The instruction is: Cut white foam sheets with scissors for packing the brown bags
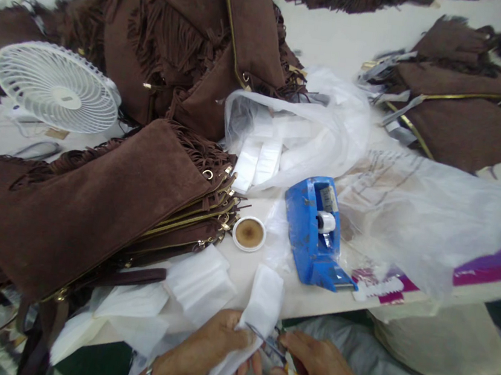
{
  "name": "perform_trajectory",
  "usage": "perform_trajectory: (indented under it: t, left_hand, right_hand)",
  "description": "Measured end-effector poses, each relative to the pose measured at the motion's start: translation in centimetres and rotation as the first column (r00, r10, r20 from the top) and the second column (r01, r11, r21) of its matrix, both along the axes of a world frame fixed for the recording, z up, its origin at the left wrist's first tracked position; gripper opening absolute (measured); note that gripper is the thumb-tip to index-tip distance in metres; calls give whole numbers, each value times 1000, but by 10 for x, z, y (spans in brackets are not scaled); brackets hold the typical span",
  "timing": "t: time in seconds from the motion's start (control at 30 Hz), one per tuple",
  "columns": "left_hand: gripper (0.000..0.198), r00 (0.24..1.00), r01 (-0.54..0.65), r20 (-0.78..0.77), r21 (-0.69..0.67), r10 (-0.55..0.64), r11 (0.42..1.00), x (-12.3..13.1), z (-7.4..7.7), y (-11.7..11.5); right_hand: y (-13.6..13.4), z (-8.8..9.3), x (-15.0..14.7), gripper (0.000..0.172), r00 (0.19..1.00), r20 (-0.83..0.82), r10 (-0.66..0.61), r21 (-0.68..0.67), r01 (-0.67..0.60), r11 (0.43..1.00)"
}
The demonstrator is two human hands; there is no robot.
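Near the table's front edge, my left hand [217,341] pinches a folded white soft strip [265,296], whose upper end stands up above the fingers. My right hand [316,360] is closed around a metal hand tool with yellow-orange handles [295,372]. Its thin metal end crosses in front of the white strip, close to my left thumb. Whether the tool is scissors or pliers is not clear. Several more white folded pieces [200,282] lie to the left of my left hand. Beyond the hands sits a small round tub of brown paste [249,233].
Dark brown suede bags [108,194] with fringes and gold zips are piled at left, with more [464,116] at far right. A white fan [57,88], an open plastic bag [330,130] of white strips, a blue tape dispenser [304,218] and plastic sheeting [434,210] surround the work spot.
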State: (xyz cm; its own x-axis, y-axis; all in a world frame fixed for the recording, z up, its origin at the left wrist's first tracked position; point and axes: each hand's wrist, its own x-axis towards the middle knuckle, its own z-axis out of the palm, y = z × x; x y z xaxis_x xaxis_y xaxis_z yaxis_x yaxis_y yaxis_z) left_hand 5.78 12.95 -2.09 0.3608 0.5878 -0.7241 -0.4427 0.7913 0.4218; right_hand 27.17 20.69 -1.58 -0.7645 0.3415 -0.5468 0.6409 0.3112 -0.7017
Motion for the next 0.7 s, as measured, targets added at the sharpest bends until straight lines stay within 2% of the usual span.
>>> perform_trajectory:
  t: [0.23, 0.4, 0.53, 0.7]
  left_hand:
    - [30, 992, -107, 55, -51, 110, 993, 7, 0, -2]
    - [31, 988, -121, 90, -67, 127, 990, 5, 2, 0]
    - [38, 992, -119, 21, -95, 121, 988, 5, 3, 0]
    - [41, 988, -133, -83, -53, 129, 990, 9, 4, -3]
  right_hand:
    - [-2, -2, 1, 18, 997, -9, -72, -9, 72, 997]
    - [-1, -3, 1, 18, 997, -30, -74, -7, 74, 997]
    - [-2, -3, 2, 23, 995, -41, -89, -12, 88, 996]
    - [-3, -3, 2, 24, 995, -23, -101, -14, 101, 995]
